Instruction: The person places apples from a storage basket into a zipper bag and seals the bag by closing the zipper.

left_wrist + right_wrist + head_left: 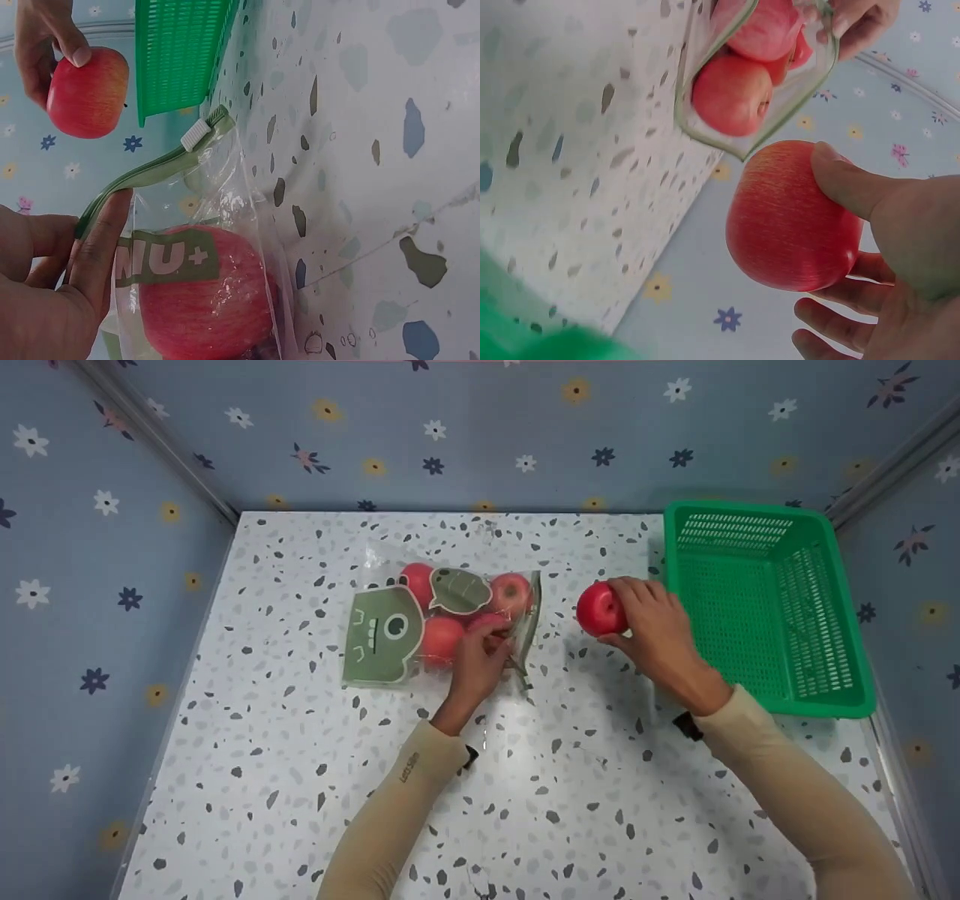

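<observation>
A clear zip bag [382, 641] with green monster print lies on the table, several red apples [442, 639] inside it. My left hand [480, 660] pinches the rim of the bag's mouth, thumb and fingers on the green zip strip [161, 169]. The mouth gapes toward the right, as the right wrist view shows. Between the bag and the basket, my right hand [656, 634] grips a single red apple [791, 217] with the thumb on one side and fingers on the other. That apple is apart from the bag.
To the right stands a green plastic basket [856, 660] with slotted walls, close beside my right forearm. The speckled white table [600, 802] meets flower-patterned walls [487, 435] at the back and both sides. A white zip slider [196, 135] sits near one end of the strip.
</observation>
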{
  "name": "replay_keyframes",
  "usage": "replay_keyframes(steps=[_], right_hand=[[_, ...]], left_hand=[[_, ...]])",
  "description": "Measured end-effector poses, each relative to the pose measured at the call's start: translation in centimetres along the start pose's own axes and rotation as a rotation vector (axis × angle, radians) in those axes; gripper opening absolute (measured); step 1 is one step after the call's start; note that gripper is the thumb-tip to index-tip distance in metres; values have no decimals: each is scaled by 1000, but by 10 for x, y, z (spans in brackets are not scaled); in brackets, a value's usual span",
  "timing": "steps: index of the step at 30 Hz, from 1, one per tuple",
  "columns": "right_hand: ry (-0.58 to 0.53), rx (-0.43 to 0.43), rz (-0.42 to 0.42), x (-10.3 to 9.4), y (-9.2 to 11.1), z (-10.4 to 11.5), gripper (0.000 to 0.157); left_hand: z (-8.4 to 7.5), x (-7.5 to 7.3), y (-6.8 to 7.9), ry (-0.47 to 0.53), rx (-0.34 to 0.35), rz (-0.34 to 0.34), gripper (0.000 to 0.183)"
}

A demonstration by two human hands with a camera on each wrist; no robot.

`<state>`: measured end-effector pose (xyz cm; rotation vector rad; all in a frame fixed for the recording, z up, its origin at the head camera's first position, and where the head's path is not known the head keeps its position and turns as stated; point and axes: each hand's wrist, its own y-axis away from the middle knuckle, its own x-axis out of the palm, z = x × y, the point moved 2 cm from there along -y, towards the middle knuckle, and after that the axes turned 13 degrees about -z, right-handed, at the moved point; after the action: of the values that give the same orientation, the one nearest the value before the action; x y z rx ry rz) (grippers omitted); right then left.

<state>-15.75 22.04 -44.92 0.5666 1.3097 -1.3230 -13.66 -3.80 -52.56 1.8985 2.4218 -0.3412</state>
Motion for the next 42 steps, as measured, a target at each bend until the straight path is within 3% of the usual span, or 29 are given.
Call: replay_keyframes(steps=[4,19,42], right_hand=[[-18,-13,14,10,6,11,84],[-79,-11,39,42,15,34,82],[-141,-6,37,69,11,58,77]], left_hand=[[-1,-1,0,17,-32,17,25],[-6,-4,1,171,-273,49,32],[-4,-6,5,156,-258,67,37]])
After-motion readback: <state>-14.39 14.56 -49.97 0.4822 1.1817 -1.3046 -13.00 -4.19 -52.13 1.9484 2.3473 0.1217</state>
